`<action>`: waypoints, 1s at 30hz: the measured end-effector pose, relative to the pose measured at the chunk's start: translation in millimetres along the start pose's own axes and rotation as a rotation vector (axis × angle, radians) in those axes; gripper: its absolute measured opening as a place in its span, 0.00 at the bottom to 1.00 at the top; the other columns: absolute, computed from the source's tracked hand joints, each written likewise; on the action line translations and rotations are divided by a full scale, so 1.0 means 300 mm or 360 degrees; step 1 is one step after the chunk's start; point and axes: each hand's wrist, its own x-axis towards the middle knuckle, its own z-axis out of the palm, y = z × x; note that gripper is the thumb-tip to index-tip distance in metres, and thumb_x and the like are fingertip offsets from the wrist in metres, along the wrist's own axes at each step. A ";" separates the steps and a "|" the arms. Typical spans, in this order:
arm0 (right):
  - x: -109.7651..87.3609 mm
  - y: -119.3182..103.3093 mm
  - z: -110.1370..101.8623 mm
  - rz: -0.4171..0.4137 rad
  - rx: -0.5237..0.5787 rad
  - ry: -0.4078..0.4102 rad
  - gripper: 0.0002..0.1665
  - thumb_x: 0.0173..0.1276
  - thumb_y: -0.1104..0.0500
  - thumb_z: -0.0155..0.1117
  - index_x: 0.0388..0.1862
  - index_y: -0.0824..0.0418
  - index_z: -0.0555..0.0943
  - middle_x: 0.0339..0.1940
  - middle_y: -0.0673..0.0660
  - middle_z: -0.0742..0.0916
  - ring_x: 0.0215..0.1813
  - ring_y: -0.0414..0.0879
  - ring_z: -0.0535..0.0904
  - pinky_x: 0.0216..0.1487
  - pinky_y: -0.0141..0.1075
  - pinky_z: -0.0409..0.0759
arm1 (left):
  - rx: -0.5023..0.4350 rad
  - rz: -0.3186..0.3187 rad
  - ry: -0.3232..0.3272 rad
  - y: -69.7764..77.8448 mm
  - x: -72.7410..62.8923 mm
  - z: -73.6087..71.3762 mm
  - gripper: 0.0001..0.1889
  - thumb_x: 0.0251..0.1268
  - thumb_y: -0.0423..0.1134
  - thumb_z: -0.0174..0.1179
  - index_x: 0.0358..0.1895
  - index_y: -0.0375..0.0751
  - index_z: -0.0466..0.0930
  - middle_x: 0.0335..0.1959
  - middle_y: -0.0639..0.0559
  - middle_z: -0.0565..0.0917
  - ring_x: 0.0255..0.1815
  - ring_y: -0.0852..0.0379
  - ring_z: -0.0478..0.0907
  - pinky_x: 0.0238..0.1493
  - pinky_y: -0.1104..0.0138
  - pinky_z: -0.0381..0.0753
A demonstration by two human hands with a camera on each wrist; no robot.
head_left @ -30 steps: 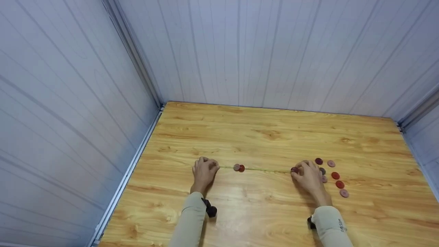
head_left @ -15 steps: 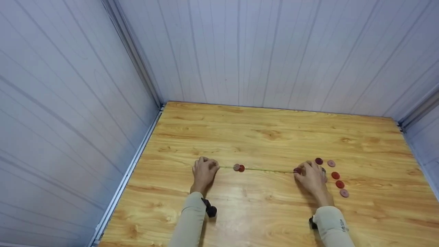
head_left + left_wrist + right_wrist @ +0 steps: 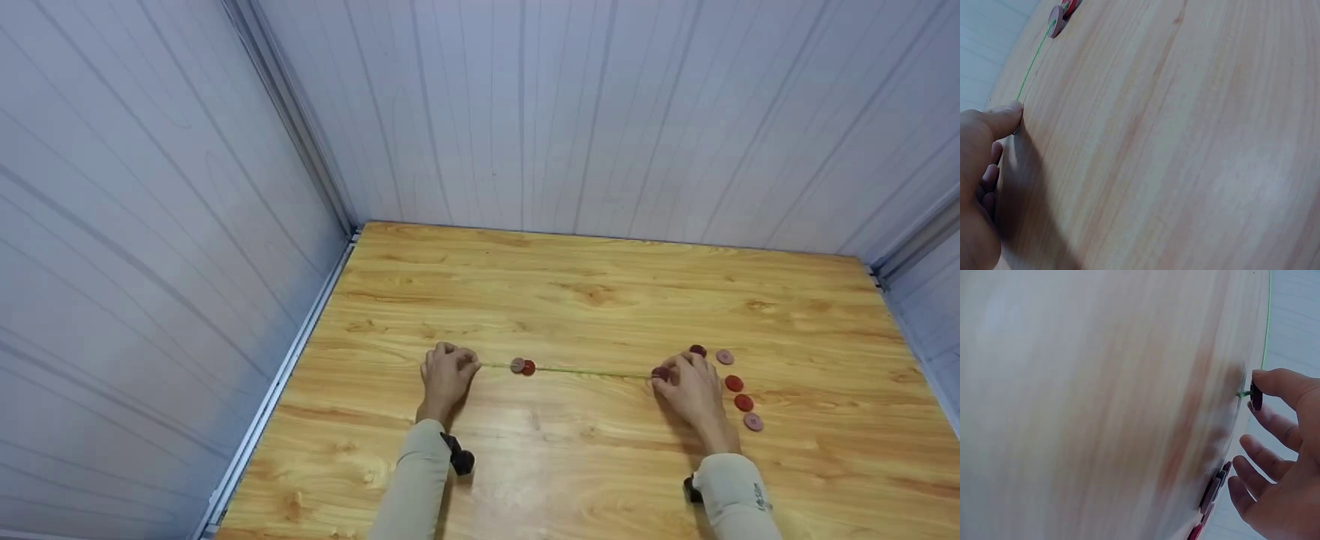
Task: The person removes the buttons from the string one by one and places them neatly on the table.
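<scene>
A thin green string runs taut between the two hands, just over the table. My left hand pinches its left end between thumb and forefinger. Threaded near that end are a pink button and a red button, overlapping each other. My right hand pinches a dark maroon button between thumb and forefinger at the string's right end. In the right wrist view a short green string end pokes out beside that button, and the other fingers are spread, slightly bent.
Loose buttons lie on the wooden table to the right: a maroon one, a pink one, two red ones and another pink one. Pale panel walls enclose the table at the back and sides.
My right hand has moved a little to the right with the maroon button, now covering the grey and pink loose buttons. The left hand and the two threaded buttons have stayed put.
</scene>
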 end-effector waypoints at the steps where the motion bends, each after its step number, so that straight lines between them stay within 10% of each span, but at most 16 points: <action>1: -0.001 0.003 -0.002 0.0000 0.0002 -0.0001 0.19 0.64 0.55 0.65 0.48 0.66 0.76 0.60 0.71 0.70 0.63 0.69 0.60 0.60 0.63 0.54 | -0.0003 -0.0006 -0.0005 0.000 0.000 -0.001 0.04 0.60 0.48 0.65 0.32 0.55 0.84 0.48 0.49 0.76 0.50 0.48 0.67 0.55 0.49 0.59; 30: -0.045 0.060 -0.040 0.0022 0.0008 0.0086 0.18 0.64 0.56 0.65 0.47 0.65 0.76 0.60 0.69 0.71 0.63 0.71 0.59 0.58 0.65 0.53 | -0.0003 -0.0007 -0.0021 0.005 -0.003 -0.004 0.04 0.60 0.48 0.65 0.33 0.56 0.84 0.49 0.49 0.75 0.49 0.47 0.67 0.53 0.49 0.60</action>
